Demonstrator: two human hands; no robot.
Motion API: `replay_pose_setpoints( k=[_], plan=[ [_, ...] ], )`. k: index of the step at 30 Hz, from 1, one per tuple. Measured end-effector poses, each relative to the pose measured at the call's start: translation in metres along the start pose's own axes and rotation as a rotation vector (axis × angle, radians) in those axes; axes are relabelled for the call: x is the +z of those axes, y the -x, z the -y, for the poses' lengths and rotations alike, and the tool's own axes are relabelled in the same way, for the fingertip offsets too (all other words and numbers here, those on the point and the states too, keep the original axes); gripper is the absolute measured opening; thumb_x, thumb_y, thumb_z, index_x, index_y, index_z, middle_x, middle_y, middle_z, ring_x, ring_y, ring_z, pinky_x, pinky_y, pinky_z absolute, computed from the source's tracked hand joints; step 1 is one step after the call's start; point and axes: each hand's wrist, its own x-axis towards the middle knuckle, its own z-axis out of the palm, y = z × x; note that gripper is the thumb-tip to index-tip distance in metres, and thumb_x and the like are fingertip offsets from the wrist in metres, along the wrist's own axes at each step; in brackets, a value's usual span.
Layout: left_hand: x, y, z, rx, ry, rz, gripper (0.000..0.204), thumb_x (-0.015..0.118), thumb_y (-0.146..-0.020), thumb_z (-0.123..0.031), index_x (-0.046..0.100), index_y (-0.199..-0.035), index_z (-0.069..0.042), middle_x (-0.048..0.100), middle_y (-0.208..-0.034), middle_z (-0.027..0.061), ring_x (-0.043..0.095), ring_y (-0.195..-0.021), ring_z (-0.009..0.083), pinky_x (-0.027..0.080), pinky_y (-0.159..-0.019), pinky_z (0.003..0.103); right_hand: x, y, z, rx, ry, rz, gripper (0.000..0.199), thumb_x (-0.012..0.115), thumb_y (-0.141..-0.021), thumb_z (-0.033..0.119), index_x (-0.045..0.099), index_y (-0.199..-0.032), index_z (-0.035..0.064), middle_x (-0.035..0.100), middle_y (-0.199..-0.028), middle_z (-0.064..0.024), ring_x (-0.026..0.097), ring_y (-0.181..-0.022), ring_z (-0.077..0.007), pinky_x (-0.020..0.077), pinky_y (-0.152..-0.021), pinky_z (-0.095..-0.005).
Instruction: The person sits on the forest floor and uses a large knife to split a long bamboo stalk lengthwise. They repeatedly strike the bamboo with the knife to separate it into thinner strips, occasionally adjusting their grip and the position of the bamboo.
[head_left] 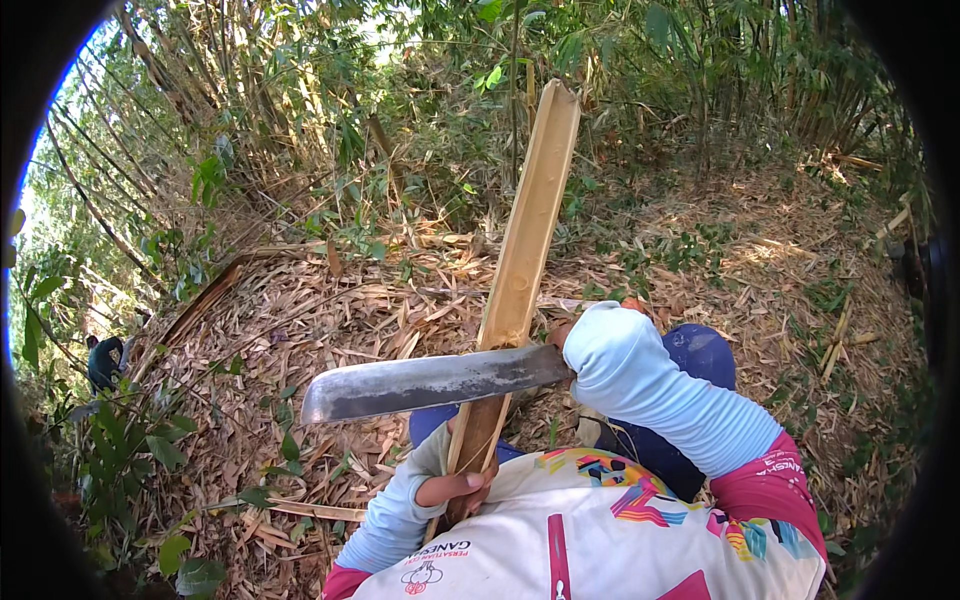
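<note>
A long split length of bamboo (530, 225), pale and hollow on its inner face, slants up and away from my lap. My left hand (458, 488) is closed round its lower end, close to my body. Across the bamboo lies the broad grey blade of a machete (430, 383), its tip pointing left. My right hand (562, 338) is closed at the blade's right end; the light blue sleeve covers most of it and the handle is hidden. Whether the edge bites into the bamboo or only rests against it, I cannot tell.
Dry bamboo leaves (400, 310) cover the ground. My bent knee (700, 352) in blue is beside the right forearm. A thin bamboo strip (318, 511) lies at left. Bamboo thickets (290, 100) stand behind; leafy plants (140, 455) grow at left. Another person (104, 362) is far left.
</note>
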Motion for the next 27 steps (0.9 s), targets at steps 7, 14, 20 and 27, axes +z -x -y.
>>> replay_pose_setpoints(
  k=[7,14,20,27],
  plan=[
    [0.004,0.009,0.004,0.017,-0.057,-0.016,0.064,0.068,-0.084,-0.007,0.032,-0.137,-0.006,0.057,-0.084,0.0061,0.056,-0.060,0.0135,0.048,-0.053,0.027,0.006,-0.007,0.002,0.062,-0.052,0.086,0.024,0.074,-0.064,0.018,0.067,-0.086,0.0135,0.066,-0.076,-0.0105,0.066,-0.080,-0.0335,0.0475,-0.075,-0.0484],
    [0.013,0.007,0.002,-0.005,-0.059,-0.060,0.063,0.067,-0.083,-0.006,0.035,-0.137,-0.006,0.056,-0.083,0.0067,0.054,-0.060,0.0137,0.044,-0.054,0.027,-0.002,-0.026,-0.007,0.175,0.073,0.416,0.027,0.068,-0.068,0.021,0.068,-0.095,0.0150,0.070,-0.090,-0.0099,0.068,-0.091,-0.0319,0.0466,-0.084,-0.0504],
    [0.020,0.004,0.007,0.055,-0.063,-0.095,0.052,0.067,-0.081,-0.006,0.043,-0.127,-0.004,0.055,-0.078,0.0074,0.052,-0.057,0.0146,0.042,-0.052,0.027,0.001,-0.021,-0.018,0.164,0.089,0.321,0.027,0.069,-0.071,0.023,0.067,-0.097,0.0153,0.071,-0.092,-0.0101,0.069,-0.093,-0.0305,0.0441,-0.089,-0.0535],
    [0.018,0.004,0.008,0.051,-0.031,-0.077,0.051,0.066,-0.081,-0.002,0.043,-0.126,-0.005,0.055,-0.078,0.0070,0.051,-0.058,0.0146,0.043,-0.053,0.029,0.017,-0.029,-0.045,0.171,0.144,0.290,0.029,0.069,-0.073,0.024,0.068,-0.101,0.0177,0.071,-0.090,-0.0085,0.068,-0.094,-0.0292,0.0449,-0.090,-0.0477]
  ],
)
